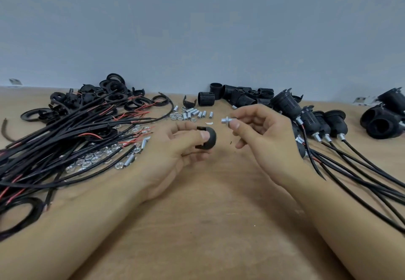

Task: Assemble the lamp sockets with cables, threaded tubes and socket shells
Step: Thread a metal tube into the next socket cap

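- We hold the domed socket cap (207,137) pinched in our left hand (175,148), just above the table (208,225).
- At 1 o'clock from it, our right hand (260,135) pinches a threaded tube with nut (226,120), close but apart.
- Step in hand, as we judge it: fitting tube to cap. Next: align the tube with the cap's hole.
- Loose tubes (192,113) lie beyond at 12 o'clock.

A small assembly workshop, by the look of it: a plain wooden bench (208,225) against a bare grey wall (197,27), heaped with loose cables (65,130), metal tubes (192,113), nuts (92,159) and finished sockets (311,121) in rows.
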A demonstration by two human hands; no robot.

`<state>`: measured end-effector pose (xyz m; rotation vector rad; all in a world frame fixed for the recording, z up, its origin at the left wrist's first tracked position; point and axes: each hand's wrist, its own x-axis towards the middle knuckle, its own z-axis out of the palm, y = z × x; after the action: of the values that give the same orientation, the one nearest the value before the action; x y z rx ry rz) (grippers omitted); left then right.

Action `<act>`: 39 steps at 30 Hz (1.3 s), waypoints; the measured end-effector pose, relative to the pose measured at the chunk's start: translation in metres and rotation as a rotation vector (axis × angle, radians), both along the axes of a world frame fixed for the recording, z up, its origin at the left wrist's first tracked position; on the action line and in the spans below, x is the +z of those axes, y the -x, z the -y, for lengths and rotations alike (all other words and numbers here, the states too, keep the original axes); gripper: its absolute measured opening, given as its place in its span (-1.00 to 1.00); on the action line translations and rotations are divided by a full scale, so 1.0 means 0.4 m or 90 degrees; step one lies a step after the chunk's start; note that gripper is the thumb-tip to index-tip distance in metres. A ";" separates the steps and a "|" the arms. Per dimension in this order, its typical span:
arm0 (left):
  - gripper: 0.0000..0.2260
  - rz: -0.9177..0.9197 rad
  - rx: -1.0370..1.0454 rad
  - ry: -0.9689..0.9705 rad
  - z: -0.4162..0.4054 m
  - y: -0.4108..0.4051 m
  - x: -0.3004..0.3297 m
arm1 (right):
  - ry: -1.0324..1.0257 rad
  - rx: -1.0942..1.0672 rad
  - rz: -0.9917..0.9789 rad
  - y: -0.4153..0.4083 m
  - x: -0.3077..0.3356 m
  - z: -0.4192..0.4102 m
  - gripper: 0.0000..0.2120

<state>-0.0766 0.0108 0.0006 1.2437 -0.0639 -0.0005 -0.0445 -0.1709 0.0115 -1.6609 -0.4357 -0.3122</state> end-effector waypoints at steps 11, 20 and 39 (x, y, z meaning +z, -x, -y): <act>-0.78 -0.024 -0.045 0.045 -0.010 -0.025 -0.007 | 0.069 0.065 0.020 0.010 -0.011 -0.015 -0.84; -0.63 0.040 -0.034 0.019 -0.005 -0.023 -0.019 | 0.093 0.039 -0.013 0.000 -0.020 -0.009 -0.83; -0.60 0.052 0.000 -0.014 0.012 -0.013 -0.013 | 0.170 -0.009 -0.122 0.006 -0.007 -0.011 -0.37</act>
<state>-0.0713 0.0062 -0.0047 1.2657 -0.1349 0.0507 -0.0468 -0.1667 0.0086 -1.9350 -0.3318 -0.1067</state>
